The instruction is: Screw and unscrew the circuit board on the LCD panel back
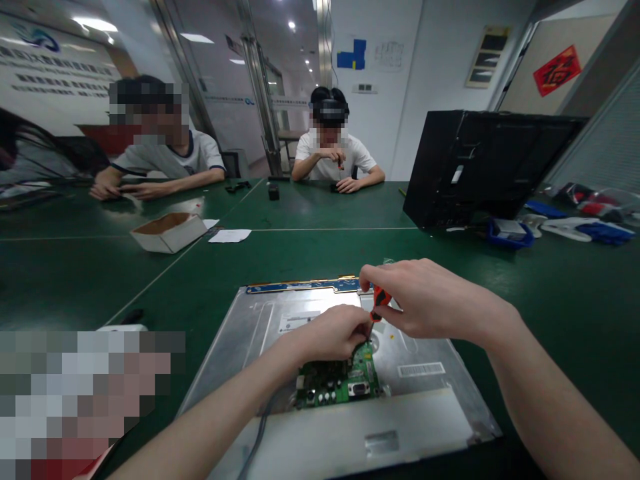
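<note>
right hand (425, 301) is gripping red-and-black screwdriver (381, 301) between its fingers, left hand (334, 331) is curling its fingers beside the shaft, their grip remaining indeterminable, green circuit board (345, 388) is lying under the left fingers, metal panel (233, 347) is extending beneath both

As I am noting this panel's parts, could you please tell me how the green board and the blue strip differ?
The green board is broad, while the blue strip is long and thin. The green board sits inward on the metal panel; the blue strip lines the panel's far edge. The green board bears raised parts; the blue strip looks flatter. Both look like circuit boards.
</note>
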Available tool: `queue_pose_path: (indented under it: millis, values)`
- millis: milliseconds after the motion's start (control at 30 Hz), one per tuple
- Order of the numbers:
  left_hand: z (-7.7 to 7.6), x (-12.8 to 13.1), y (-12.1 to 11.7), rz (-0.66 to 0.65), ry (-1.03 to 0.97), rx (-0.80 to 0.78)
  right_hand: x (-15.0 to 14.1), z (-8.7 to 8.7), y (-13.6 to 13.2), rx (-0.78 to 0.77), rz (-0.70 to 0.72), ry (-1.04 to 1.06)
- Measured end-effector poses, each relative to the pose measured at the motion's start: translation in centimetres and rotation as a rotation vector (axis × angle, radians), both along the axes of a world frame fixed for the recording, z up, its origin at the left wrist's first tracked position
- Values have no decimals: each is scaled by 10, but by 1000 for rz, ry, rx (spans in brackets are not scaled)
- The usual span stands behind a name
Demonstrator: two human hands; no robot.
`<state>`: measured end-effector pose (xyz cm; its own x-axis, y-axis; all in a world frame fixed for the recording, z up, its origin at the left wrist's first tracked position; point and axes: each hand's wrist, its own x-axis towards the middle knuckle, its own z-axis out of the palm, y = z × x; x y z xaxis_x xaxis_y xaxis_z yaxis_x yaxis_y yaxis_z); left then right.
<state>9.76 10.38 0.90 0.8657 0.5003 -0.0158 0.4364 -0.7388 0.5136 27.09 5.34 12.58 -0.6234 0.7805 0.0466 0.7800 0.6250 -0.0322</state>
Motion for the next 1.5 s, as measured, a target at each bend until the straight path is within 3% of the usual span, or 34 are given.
queue_pose_path:
  millis: [267,467,600,800,1133,1500]
  values:
    - [-3,-3,3,0,-90,-150,-2,-3,3,39,-50,-38]
    - [-7,-4,6,49,-119,-234,-2,-2,1,-7,0,8]
    - [-9,-3,7,67,-124,-256,-4,1,-1,-35,17,16]
    - [-7,-2,6,59,-132,-289,-2,-3,3,18,-71,-23]
    - [-11,-3,8,82,-125,-287,-4,2,-1,-44,4,6]
    - [-9,-3,6,70,-136,-296,-2,-2,3,9,-33,-13]
